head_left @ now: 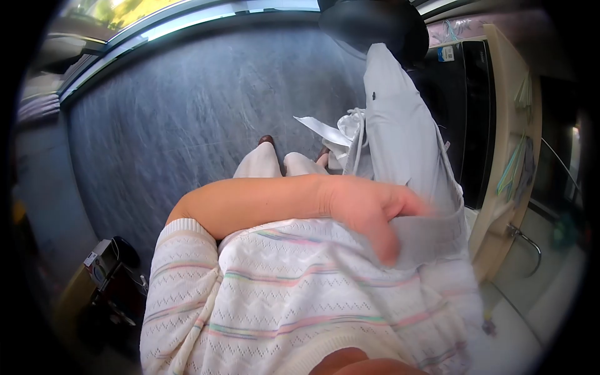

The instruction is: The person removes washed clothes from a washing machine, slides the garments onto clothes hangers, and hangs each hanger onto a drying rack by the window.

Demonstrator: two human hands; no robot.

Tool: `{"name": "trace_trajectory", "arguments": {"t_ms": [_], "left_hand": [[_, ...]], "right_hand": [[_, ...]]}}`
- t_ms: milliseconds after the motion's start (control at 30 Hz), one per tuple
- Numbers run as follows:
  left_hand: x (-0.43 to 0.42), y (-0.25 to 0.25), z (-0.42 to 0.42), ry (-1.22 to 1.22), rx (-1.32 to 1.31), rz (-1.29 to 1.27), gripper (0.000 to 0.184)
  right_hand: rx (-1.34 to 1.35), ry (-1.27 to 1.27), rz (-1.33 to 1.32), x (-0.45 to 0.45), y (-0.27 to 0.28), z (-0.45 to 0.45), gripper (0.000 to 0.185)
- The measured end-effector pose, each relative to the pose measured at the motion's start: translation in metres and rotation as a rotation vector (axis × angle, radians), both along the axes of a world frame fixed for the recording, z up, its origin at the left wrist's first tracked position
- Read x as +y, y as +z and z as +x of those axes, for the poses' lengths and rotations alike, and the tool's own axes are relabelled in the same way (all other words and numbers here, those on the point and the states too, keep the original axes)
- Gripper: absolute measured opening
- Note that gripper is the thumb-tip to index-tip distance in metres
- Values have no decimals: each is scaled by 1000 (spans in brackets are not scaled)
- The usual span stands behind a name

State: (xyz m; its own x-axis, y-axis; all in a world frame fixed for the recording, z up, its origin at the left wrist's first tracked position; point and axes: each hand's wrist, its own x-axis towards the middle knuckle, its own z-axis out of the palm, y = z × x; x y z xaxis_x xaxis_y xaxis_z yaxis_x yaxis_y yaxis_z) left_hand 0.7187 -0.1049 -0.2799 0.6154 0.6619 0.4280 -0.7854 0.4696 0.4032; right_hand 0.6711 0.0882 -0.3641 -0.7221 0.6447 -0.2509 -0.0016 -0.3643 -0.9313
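Note:
My left arm reaches across my body, and my left hand (375,215) is at the near edge of a long piece of light grey cloth (403,131). The thumb lies on the near side of a fold, the fingers on the far side, closed on it; motion blurs the fingertips. The cloth runs away from me to a narrow, rounded far end, with a small dark mark on it. Cords and a white strip of fabric (319,129) hang at its left side. My right hand does not show.
A dark grey floor (187,106) spreads ahead, with my brown shoes on it. A black rounded object (375,25) stands beyond the cloth. At right are a black appliance (478,112) and a pale wooden shelf (500,150). A small box (100,261) sits low at left.

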Motion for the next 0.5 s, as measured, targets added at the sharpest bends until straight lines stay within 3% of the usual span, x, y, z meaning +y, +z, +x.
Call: {"name": "trace_trajectory", "arguments": {"t_ms": [233,333,500], "left_hand": [[-1,15,8,-66,-85,173,51],[11,-3,-3,49,124,139,45],[28,-40,-72,605,519,-544,25]], "right_hand": [[41,40,-121,-3,-3,2,28],[78,62,-259,-9,-9,24,29],[118,49,-570,-45,-26,85,30]]}}
